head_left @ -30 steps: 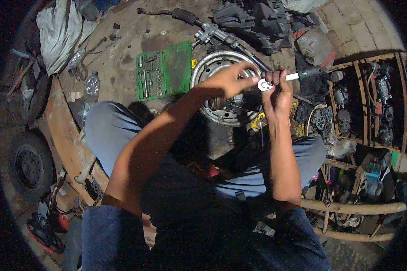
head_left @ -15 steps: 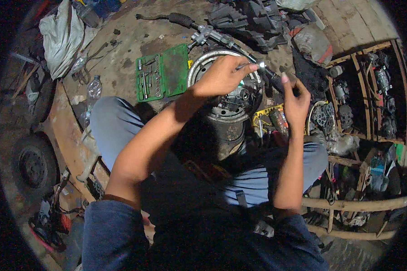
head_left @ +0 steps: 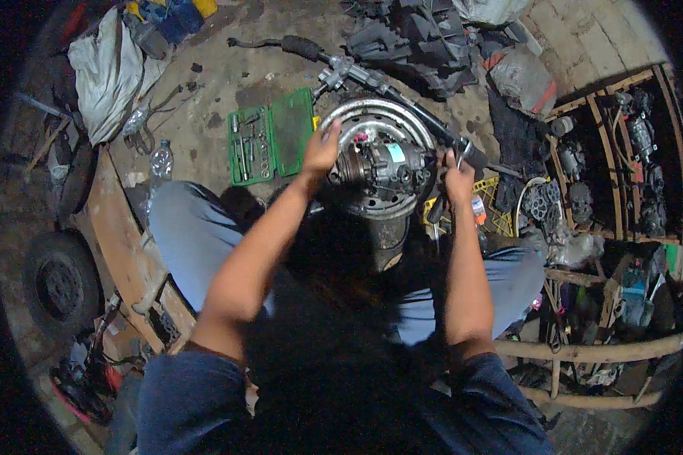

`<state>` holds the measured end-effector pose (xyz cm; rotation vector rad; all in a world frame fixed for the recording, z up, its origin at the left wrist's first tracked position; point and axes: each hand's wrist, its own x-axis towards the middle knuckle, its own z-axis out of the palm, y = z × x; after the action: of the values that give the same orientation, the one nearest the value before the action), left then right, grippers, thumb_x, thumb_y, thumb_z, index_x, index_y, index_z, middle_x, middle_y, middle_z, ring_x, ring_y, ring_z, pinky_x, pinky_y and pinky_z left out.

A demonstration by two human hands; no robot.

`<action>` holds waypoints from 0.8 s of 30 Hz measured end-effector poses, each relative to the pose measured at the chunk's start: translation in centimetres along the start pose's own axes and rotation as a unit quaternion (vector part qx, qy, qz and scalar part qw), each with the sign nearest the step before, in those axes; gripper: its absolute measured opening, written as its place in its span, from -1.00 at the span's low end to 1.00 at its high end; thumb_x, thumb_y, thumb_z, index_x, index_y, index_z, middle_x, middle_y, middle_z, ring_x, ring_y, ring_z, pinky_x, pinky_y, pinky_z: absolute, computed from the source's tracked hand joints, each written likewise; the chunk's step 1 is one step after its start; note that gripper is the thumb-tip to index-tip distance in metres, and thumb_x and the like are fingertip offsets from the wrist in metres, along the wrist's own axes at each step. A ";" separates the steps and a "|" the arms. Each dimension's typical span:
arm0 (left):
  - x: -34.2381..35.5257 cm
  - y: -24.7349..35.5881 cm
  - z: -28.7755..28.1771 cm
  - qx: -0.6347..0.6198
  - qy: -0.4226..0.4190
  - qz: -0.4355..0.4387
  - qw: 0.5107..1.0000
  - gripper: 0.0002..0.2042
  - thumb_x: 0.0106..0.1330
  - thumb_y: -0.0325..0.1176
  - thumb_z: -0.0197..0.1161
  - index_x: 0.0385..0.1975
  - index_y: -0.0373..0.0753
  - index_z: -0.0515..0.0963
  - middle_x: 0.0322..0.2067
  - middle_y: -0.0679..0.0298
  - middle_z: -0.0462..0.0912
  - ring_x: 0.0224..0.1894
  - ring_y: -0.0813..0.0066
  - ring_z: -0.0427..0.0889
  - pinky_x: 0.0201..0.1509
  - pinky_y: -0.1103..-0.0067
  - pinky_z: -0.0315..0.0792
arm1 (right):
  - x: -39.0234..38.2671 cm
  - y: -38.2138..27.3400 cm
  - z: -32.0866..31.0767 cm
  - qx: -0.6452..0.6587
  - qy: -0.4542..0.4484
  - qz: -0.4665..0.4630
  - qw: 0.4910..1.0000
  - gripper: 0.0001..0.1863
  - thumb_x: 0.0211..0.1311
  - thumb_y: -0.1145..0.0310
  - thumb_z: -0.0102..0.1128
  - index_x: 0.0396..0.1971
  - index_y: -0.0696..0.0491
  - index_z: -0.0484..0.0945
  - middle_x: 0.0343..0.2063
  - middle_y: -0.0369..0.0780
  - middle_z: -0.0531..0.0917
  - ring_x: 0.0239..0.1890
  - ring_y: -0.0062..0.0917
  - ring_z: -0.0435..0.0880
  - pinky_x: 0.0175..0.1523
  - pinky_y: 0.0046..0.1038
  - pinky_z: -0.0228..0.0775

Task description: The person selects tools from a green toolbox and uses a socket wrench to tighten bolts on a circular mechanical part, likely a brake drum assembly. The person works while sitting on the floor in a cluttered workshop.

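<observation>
A compressor (head_left: pixel 387 167) with a ribbed pulley and a pale label lies on a silver wheel rim (head_left: pixel 383 106) in front of me. By the pulley side is my left hand (head_left: pixel 321 155), its fingers stretched upward and nothing visible in them; whether it touches the pulley I cannot tell. At the other end of the compressor my right hand (head_left: pixel 458 182) has its fingers closed near the rim's right edge. What they hold is too small and dark to name. To the left, a green socket set case (head_left: pixel 292 129) lies open with sockets and a ratchet handle inside.
A long steering rack (head_left: pixel 364 76) lies beyond the rim. Black plastic parts (head_left: pixel 410 38) are piled at the far side. Wooden shelves (head_left: pixel 603 136) with metal parts stand on the right, a yellow crate (head_left: pixel 497 197) nearby. On the left are a plastic bottle (head_left: pixel 162 161) and a tyre (head_left: pixel 59 274).
Both hands have come down from above the rim and moved apart to either side of the compressor. The shiny piece earlier at the left fingertips no longer shows there.
</observation>
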<state>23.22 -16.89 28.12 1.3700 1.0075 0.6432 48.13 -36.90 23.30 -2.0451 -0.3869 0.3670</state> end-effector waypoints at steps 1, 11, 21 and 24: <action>0.6 -4.8 -1.2 -0.051 0.001 -0.041 0.998 -0.59 0.55 -0.06 0.06 0.08 -0.28 0.58 -0.04 0.16 0.67 -0.04 0.38 0.65 0.08 0.40 0.47 | -1.4 -1.0 1.1 -0.001 -0.013 -0.003 1.000 -0.52 0.40 0.04 0.22 -0.13 0.25 0.66 -0.25 -0.09 0.75 -0.17 -0.35 0.68 0.05 -0.28 0.43; 2.4 -17.1 2.0 0.009 -0.064 -0.179 0.982 -0.14 0.12 0.16 0.45 0.34 -0.23 0.31 0.15 -0.01 0.51 0.14 0.16 0.55 0.15 0.33 0.47 | -6.4 -1.9 4.6 -0.065 -0.023 0.000 0.998 -0.49 0.44 0.05 0.15 -0.22 0.33 0.64 -0.32 0.07 0.71 -0.21 -0.20 0.67 0.01 -0.23 0.42; -0.4 -12.3 -0.1 -0.063 -0.140 -0.194 0.969 -0.15 0.18 0.00 0.42 0.40 -0.22 0.18 0.13 0.04 0.50 0.11 0.17 0.55 0.12 0.26 0.49 | -4.8 0.8 6.0 -0.026 0.011 0.024 0.999 -0.49 0.41 0.08 0.18 -0.21 0.35 0.66 -0.28 0.23 0.69 -0.14 0.07 0.68 0.03 -0.10 0.42; -1.7 -10.3 -0.7 -0.084 -0.050 -0.256 0.962 -0.16 0.19 -0.06 0.44 0.41 -0.22 0.15 0.15 0.05 0.52 0.12 0.19 0.57 0.06 0.31 0.55 | -4.9 0.0 6.2 -0.029 -0.011 0.032 0.999 -0.49 0.41 0.06 0.17 -0.20 0.33 0.67 -0.30 0.19 0.70 -0.13 0.04 0.69 0.05 -0.12 0.42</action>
<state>19.98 -19.40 18.52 0.9291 1.1392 0.2593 41.11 -34.07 20.85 -2.1162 -0.3497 0.4230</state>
